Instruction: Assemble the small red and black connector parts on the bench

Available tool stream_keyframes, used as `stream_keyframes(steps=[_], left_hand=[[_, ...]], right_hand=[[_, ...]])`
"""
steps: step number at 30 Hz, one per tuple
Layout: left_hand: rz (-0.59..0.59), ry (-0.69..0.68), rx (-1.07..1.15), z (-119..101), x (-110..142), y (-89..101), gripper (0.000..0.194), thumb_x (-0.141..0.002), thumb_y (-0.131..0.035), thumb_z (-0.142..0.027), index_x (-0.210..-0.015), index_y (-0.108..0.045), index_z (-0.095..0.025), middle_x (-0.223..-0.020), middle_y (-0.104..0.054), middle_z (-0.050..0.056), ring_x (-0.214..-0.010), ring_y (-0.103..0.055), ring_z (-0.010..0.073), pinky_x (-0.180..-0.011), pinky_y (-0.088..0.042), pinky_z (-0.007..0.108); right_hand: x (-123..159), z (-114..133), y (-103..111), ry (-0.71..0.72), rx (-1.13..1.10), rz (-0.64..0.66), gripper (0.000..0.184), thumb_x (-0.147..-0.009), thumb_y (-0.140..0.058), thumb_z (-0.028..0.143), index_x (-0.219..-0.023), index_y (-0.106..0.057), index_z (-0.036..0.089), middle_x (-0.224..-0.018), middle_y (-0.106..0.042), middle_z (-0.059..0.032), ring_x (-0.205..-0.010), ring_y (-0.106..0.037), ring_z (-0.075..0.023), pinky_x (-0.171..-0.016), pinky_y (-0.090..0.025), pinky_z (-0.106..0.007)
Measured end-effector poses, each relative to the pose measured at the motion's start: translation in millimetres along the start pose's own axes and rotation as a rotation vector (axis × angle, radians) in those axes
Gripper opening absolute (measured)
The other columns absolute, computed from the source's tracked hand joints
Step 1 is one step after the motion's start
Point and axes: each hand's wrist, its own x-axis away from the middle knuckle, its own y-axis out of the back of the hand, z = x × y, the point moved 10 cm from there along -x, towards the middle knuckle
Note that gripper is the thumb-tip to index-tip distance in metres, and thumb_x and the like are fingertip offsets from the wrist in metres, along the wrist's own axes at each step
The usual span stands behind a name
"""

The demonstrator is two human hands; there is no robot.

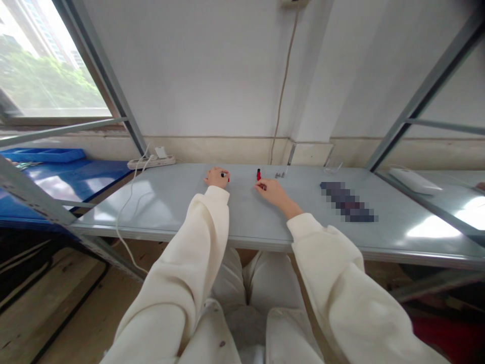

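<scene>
Both my arms in cream sleeves reach out over a grey table [182, 202]. My left hand [216, 177] is curled shut around a small red and black part [226, 175] at the far middle of the table. My right hand [269, 191] rests on the table with its fingers pinched on something small and dark that I cannot make out. Just beyond its fingertips a small red piece with a black tip [258, 174] stands upright on the table. Several tiny metal bits [280, 175] lie a little to the right of it.
A white power strip [151, 162] with a cable hanging off the edge lies at the back left. A blurred dark object [348, 202] lies to the right. A blue tray [45, 154] and blue surface are at the far left, with metal shelf posts on both sides.
</scene>
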Motion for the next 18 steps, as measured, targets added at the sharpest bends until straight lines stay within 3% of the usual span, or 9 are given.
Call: stream_keyframes(steps=[8, 13, 18], left_hand=[[0.012, 0.011, -0.008, -0.5, 1.0, 0.3, 0.012, -0.066, -0.063, -0.029, -0.077, -0.065, -0.024, -0.106, -0.055, 0.010, -0.108, -0.042, 0.0324, -0.084, -0.032, 0.054], [-0.026, -0.008, -0.010, -7.1, 4.3, 5.9, 0.019, -0.066, -0.062, -0.031, -0.084, -0.062, -0.025, -0.111, -0.054, 0.009, -0.109, -0.041, 0.0309, -0.085, -0.031, 0.051], [-0.125, -0.152, -0.022, -27.2, 11.6, 16.3, 0.023, -0.070, -0.058, -0.032, -0.093, -0.058, -0.026, -0.110, -0.054, 0.008, -0.108, -0.042, 0.0284, -0.085, -0.031, 0.046]], right_hand=[[0.4, -1.9, 4.1, -0.018, 0.027, -0.022, 0.018, -0.079, -0.047, 0.023, -0.084, -0.063, 0.017, -0.083, -0.065, -0.0053, -0.071, -0.055, -0.0126, -0.068, -0.038, -0.023], [4.6, -27.0, 20.1, -0.243, 0.126, -0.111, 0.020, -0.078, -0.047, 0.027, -0.080, -0.064, 0.017, -0.081, -0.065, -0.0069, -0.073, -0.057, -0.0158, -0.066, -0.039, -0.024], [10.6, -44.1, 20.2, -0.394, 0.187, -0.077, 0.019, -0.077, -0.048, 0.025, -0.081, -0.064, 0.016, -0.084, -0.065, -0.0107, -0.079, -0.059, -0.0194, -0.066, -0.041, -0.026]])
